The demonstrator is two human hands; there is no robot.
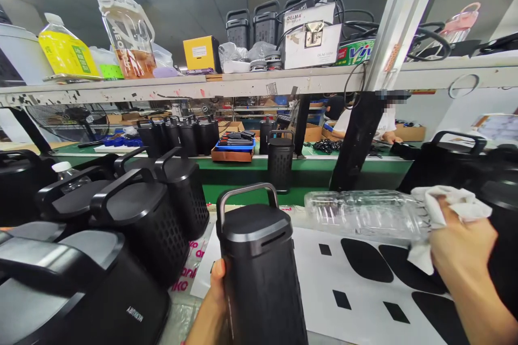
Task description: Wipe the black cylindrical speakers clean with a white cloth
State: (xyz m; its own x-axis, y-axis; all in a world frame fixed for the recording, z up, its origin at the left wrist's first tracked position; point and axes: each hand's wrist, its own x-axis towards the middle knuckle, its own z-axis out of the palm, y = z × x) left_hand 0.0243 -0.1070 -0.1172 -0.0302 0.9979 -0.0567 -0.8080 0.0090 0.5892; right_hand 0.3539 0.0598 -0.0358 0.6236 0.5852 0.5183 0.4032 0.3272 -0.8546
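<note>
My left hand [216,287] grips the side of an upright black speaker with a grey handle [259,259], near the front of the bench. Only the thumb and wrist show; the fingers are behind the speaker. My right hand [461,245] is raised at the right, closed round a crumpled white cloth [445,207]. A clear plastic bottle [364,213] lies sideways just left of that hand, and I cannot tell whether the hand touches it. Under both lies a white sheet with black shapes [356,280].
Several black speakers [141,221] crowd the left side, and more black units [453,164] stand at the right. A slanted black and white post [364,118] rises behind. The overhead shelf [243,85] carries bottles and boxes. Another person [384,124] sits at the far green bench.
</note>
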